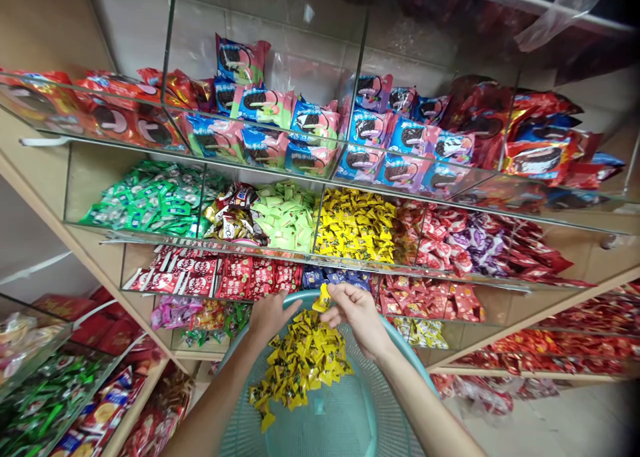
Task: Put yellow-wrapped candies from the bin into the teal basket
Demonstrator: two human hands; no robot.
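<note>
A yellow wrapped candy [323, 298] is pinched between the thumb and fingers of my right hand [357, 317], above a green plastic basket [404, 347]. My left hand [269, 318] grips the basket's far rim on the left, its fingers partly hidden from view. Inside the basket lies a heap of yellow wrapped candies [307, 364], leaving part of the perforated bottom bare. Similar yellow candies [357, 224] fill a glass shelf compartment straight ahead.
Glass-fronted shelves hold green packets [150, 200], light green packets [285, 217], red packets [195, 275] and blue cookie packs [313, 117]. A clear shelf edge [260, 249] runs just beyond my hands. More bins with green candies [55, 390] stand at the lower left.
</note>
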